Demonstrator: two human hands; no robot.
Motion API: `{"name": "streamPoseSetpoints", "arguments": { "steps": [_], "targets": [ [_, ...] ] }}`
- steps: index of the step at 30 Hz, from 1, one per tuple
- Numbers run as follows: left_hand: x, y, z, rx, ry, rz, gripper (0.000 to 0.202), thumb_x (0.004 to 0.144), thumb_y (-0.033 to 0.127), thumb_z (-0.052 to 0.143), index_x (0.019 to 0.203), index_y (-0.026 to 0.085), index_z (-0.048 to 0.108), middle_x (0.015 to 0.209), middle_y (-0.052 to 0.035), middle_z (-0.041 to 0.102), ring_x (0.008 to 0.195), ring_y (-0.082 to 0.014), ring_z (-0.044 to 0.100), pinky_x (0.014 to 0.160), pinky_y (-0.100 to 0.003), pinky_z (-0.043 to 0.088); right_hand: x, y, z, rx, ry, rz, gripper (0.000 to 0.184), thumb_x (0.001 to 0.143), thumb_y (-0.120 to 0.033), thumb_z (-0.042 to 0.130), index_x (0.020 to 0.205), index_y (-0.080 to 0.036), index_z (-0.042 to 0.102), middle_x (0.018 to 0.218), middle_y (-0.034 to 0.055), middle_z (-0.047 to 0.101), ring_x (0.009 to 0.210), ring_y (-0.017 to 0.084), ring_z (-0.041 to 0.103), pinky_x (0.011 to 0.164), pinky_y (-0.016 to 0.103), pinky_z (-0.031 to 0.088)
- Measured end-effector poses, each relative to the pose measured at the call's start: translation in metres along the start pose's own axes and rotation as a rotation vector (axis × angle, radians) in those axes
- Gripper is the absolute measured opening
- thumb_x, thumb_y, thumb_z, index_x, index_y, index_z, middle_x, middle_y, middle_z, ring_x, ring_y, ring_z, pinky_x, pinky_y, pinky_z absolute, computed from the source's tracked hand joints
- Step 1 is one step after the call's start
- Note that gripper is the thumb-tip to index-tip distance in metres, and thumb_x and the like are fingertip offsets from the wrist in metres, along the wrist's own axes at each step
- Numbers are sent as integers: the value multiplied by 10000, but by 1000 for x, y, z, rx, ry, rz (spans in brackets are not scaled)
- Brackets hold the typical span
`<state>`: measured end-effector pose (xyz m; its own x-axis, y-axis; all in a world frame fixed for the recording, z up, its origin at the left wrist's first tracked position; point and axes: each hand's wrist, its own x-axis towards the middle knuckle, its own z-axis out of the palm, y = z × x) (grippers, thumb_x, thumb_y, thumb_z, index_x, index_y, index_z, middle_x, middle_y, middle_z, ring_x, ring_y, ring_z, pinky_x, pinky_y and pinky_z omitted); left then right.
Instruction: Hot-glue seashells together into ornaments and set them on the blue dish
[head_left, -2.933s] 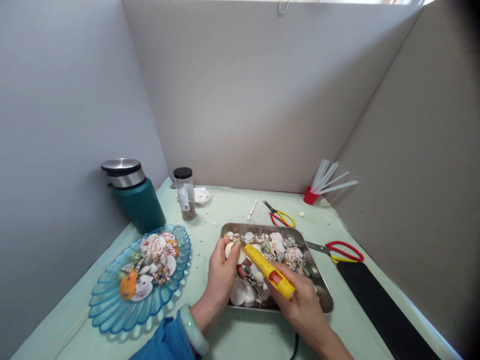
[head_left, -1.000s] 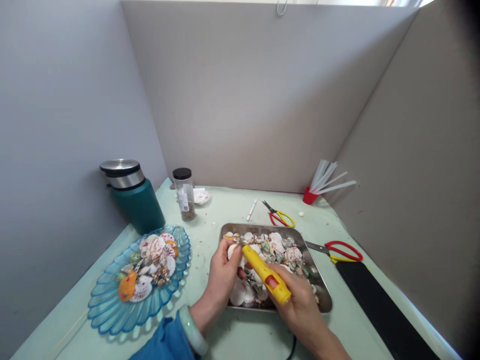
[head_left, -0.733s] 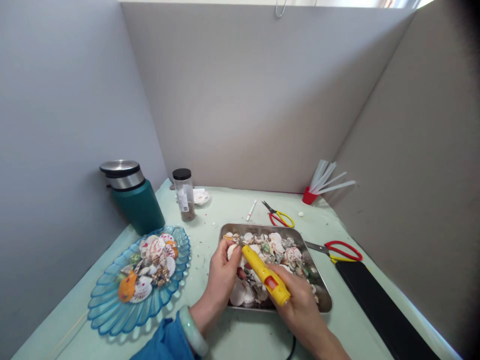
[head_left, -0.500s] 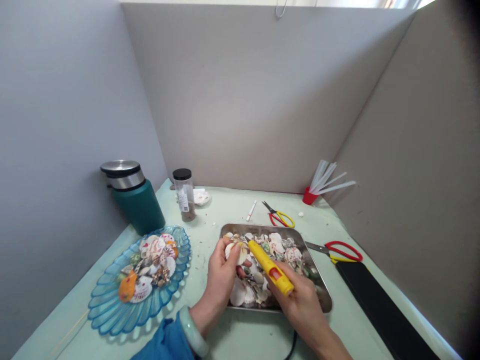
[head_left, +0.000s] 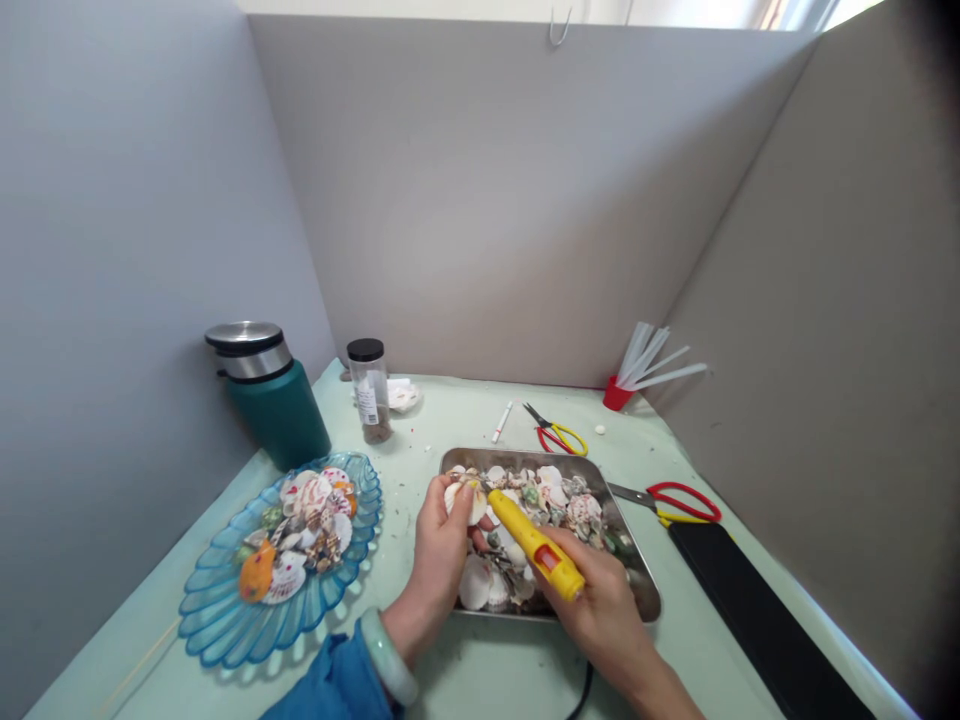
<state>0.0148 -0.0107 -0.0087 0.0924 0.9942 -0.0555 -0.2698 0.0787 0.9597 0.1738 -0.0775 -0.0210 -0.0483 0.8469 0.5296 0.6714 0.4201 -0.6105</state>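
Note:
My left hand (head_left: 437, 556) holds a white shell (head_left: 458, 496) over the left end of a steel tray (head_left: 645, 596) filled with several mixed shells. My right hand (head_left: 602, 608) grips a yellow glue gun (head_left: 535, 543), its nozzle tip touching the held shell. A black cord runs from the gun down past my wrist. Left of the tray, a blue glass plate (head_left: 217, 626) carries several coloured shells glued in a cluster.
A teal flask (head_left: 272, 396) and a clear jar with a black lid (head_left: 370, 390) stand at the back left. Small red-yellow scissors (head_left: 556, 433), larger red scissors (head_left: 670, 500), a red cup of glue sticks (head_left: 636, 372) and a black case (head_left: 757, 622) lie right. Grey partitions enclose the table.
The glue gun nozzle drew slightly away from the shell and has come back against it. My left hand kept hold of the shell throughout, shifting only a little.

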Motion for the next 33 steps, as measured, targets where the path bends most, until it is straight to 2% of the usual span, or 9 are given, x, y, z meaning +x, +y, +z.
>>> {"name": "streamPoseSetpoints", "arguments": {
  "steps": [3, 5, 10, 14, 17, 21, 25, 30, 33],
  "targets": [
    [0, 2, 0, -1, 6, 15, 239, 834, 410, 532, 903, 209, 422, 549, 78, 548, 377, -82, 493, 394, -170, 368, -2, 8, -2, -36, 75, 52, 221, 856, -291, 528, 1022, -186, 628, 889, 58, 717, 700, 191, 680, 626, 248, 528],
    [-1, 4, 0, -10, 10, 17, 239, 832, 404, 537, 908, 210, 418, 587, 73, 565, 380, -76, 492, 397, -171, 371, -1, 16, -6, -135, 112, 93, 255, 845, -321, 538, 1042, -182, 621, 886, 59, 720, 686, 196, 679, 609, 255, 524],
    [-1, 3, -2, -6, -24, 53, 233, 825, 395, 554, 888, 212, 424, 663, 63, 560, 443, -82, 528, 393, -169, 381, 5, 29, -16, -566, -43, 170, 304, 837, -315, 540, 1117, -215, 601, 917, 59, 732, 722, 237, 692, 583, 293, 496],
    [-1, 2, -2, -1, -99, 75, 245, 815, 397, 572, 888, 203, 442, 700, 54, 536, 525, -96, 567, 402, -165, 391, 11, 24, -18, -653, -147, 153, 308, 817, -339, 585, 1096, -210, 607, 982, 77, 703, 867, 255, 657, 670, 316, 479],
    [-2, 4, 0, 16, -183, 69, 247, 820, 390, 570, 915, 197, 449, 761, 37, 540, 566, -98, 578, 428, -171, 413, 18, 16, -22, -614, -143, 106, 266, 811, -377, 608, 1012, -207, 644, 899, 77, 677, 876, 265, 612, 722, 349, 455],
    [-5, 6, 1, 29, -279, 80, 231, 842, 379, 543, 949, 198, 447, 832, 21, 527, 621, -102, 576, 481, -195, 463, 32, -4, -24, -373, 35, 35, 183, 876, -356, 544, 939, -210, 634, 879, 64, 647, 853, 232, 582, 763, 340, 431],
    [-5, 3, -1, 61, -324, 113, 209, 865, 369, 516, 971, 201, 449, 822, 18, 524, 648, -106, 559, 504, -203, 482, 40, -22, -10, -62, -9, 7, 153, 898, -293, 526, 799, -207, 605, 766, 29, 624, 744, 184, 575, 689, 291, 424],
    [-4, -1, -3, 101, -369, 113, 190, 876, 357, 511, 969, 197, 469, 826, 5, 543, 643, -102, 546, 519, -205, 480, 34, -20, 7, 105, 92, 19, 130, 901, -237, 518, 796, -194, 581, 743, 18, 602, 689, 157, 553, 649, 273, 412],
    [-5, 2, -1, 109, -391, 118, 194, 868, 342, 529, 984, 193, 489, 913, -25, 559, 739, -126, 560, 564, -218, 504, 30, -13, 8, 130, 123, 29, 127, 895, -233, 527, 786, -193, 579, 726, 15, 592, 673, 156, 544, 639, 274, 404]
  ]
}}
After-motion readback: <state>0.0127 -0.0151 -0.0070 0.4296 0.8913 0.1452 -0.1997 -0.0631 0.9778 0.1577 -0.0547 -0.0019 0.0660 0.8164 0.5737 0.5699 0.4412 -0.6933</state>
